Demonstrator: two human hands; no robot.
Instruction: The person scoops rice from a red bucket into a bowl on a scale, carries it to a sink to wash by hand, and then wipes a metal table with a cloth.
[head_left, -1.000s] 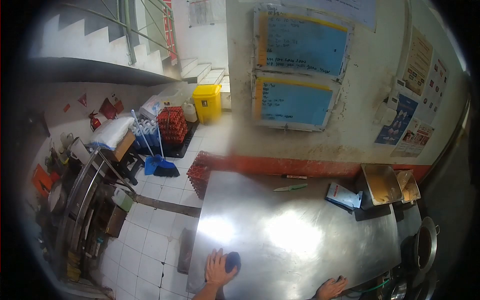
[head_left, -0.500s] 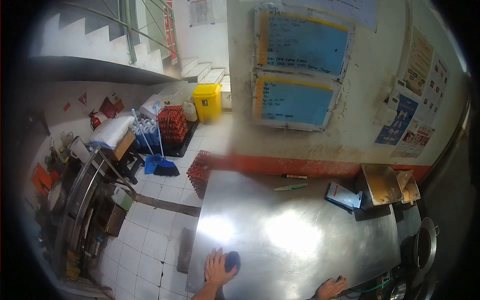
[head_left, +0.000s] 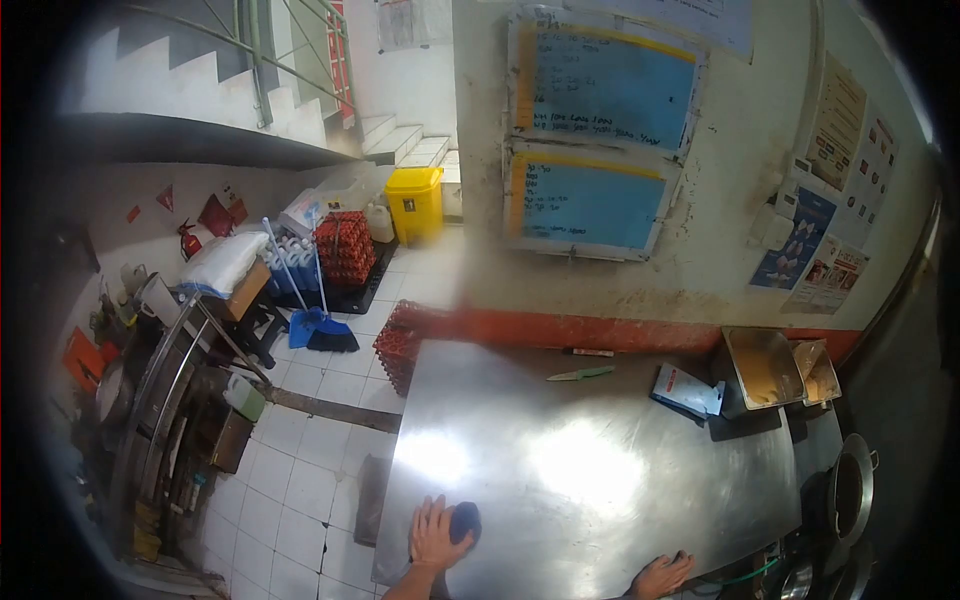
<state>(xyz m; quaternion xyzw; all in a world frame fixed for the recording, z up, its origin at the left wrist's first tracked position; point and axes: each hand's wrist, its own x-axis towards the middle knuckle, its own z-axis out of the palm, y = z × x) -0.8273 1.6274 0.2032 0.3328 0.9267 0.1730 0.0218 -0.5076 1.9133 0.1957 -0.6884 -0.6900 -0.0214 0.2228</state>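
Observation:
My left hand (head_left: 433, 537) lies on the near left part of a shiny metal table (head_left: 600, 405), its fingers stretched out. Right beside it is a small dark blue, rounded thing (head_left: 465, 522), with my thumb against its lower edge. I cannot make out its kind. At the table's near edge rests my right hand (head_left: 663, 577), loosely bent and partly cut off by the frame, with no object visible in it. A knife (head_left: 581, 374) with a pale green handle lies toward the far edge.
A blue-white packet (head_left: 688, 390) and a metal container of yellowish contents (head_left: 765, 370) sit at the table's far right. Pans (head_left: 852, 487) stand beyond the right edge. Red egg trays (head_left: 398, 348) are stacked by the far left corner. Blue boards (head_left: 605, 80) hang on the wall.

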